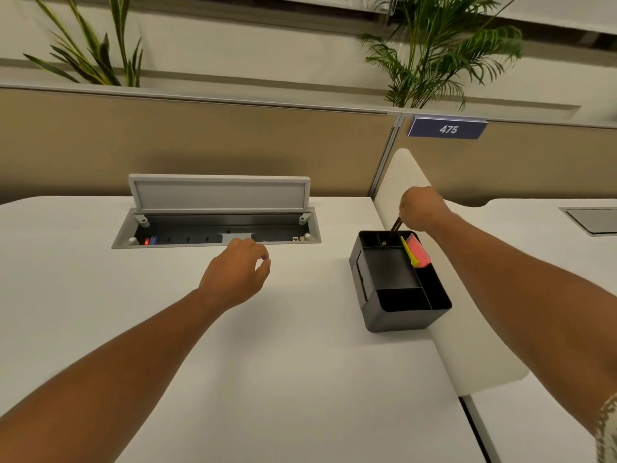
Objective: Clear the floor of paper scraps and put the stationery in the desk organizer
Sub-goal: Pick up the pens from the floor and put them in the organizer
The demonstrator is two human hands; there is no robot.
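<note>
A black desk organizer [394,305] with several compartments stands on the white desk [267,362], against a low white divider. Pink and yellow sticky notes [417,252] stand upright in its right-hand slot. My right hand [420,210] hovers over the organizer's back compartment, fingers closed on thin dark pens or pencils [395,227] whose lower ends reach down into that compartment. My left hand [237,272] floats just above the desk left of the organizer, fingers loosely curled, holding nothing that I can see. The floor is out of view.
An open cable tray [217,233] with its grey lid [218,193] raised sits in the desk behind my left hand. A tan partition with a "475" sign [447,129] and plants runs along the back. The white divider [444,295] borders the right side.
</note>
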